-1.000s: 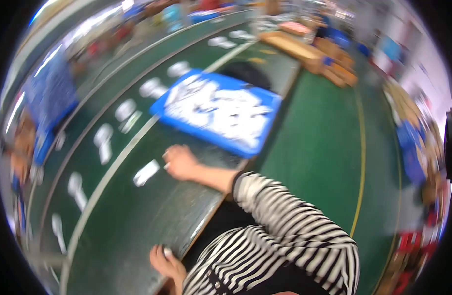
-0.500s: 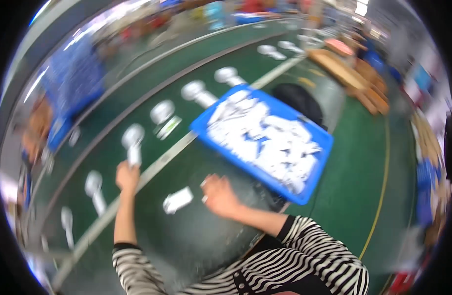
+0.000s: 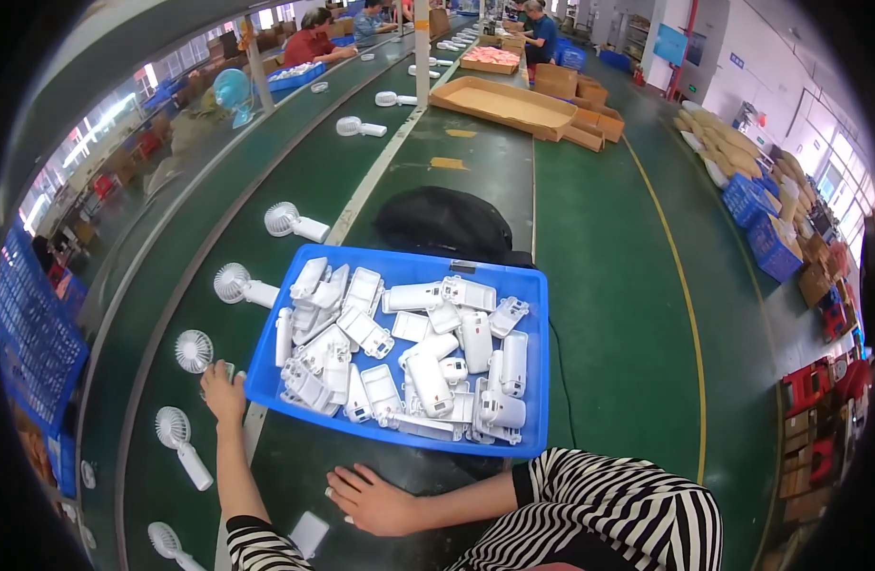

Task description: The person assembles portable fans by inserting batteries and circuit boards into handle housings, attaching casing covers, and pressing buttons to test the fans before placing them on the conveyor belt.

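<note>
My left hand [image 3: 224, 394] is closed around the handle of a white handheld fan [image 3: 194, 350] on the green belt, beside the bin's left side. Its fingers hide most of that handle. My right hand [image 3: 374, 501] lies flat on the dark table with fingers spread, holding nothing; small white wraps show on its fingertips. Left of it, near my left sleeve, rests a loose white plastic cover [image 3: 309, 535]. In front of both hands stands a blue bin [image 3: 399, 440] full of white plastic casing parts [image 3: 428, 383].
More white fans, one of them [image 3: 182, 445] nearby, lie spaced along the belt [image 3: 152, 381]. Behind the bin sits a black bag [image 3: 444, 221]. Farther off are a cardboard tray [image 3: 504, 107], a teal fan [image 3: 233, 89] and several people working. A walkway with a yellow line runs along the right.
My left hand has moved from one fan's handle to the fan farther along the belt. The view has turned, bringing the bin to the middle. My right hand remains on the table.
</note>
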{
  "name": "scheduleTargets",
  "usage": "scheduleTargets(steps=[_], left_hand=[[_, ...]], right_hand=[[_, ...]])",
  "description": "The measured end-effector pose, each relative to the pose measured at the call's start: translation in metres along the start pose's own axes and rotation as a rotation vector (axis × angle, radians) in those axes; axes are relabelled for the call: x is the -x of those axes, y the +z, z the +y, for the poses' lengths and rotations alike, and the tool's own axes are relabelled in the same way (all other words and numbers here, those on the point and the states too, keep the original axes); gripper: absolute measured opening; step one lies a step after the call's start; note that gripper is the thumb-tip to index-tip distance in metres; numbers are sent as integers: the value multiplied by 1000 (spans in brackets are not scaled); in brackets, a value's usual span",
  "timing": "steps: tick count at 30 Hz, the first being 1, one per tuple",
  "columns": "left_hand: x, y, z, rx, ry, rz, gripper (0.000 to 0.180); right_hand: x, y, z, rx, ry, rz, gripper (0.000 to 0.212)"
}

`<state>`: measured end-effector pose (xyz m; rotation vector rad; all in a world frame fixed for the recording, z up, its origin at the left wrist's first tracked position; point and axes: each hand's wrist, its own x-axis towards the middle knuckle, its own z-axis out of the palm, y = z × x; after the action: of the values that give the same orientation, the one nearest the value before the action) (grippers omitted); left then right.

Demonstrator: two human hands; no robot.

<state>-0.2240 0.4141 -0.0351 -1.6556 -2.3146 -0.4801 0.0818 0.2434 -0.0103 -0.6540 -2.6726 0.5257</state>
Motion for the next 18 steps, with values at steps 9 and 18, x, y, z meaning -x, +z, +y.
scheduleTargets(steps=[9,18], left_hand=[[-12,3,-7,906,-441,73,23],[23,-79,-8,1714,-713,-137,35]], right_hand=[[-1,-5,5,-77,10,62,48],[3,-3,6,-113,20,37,51]])
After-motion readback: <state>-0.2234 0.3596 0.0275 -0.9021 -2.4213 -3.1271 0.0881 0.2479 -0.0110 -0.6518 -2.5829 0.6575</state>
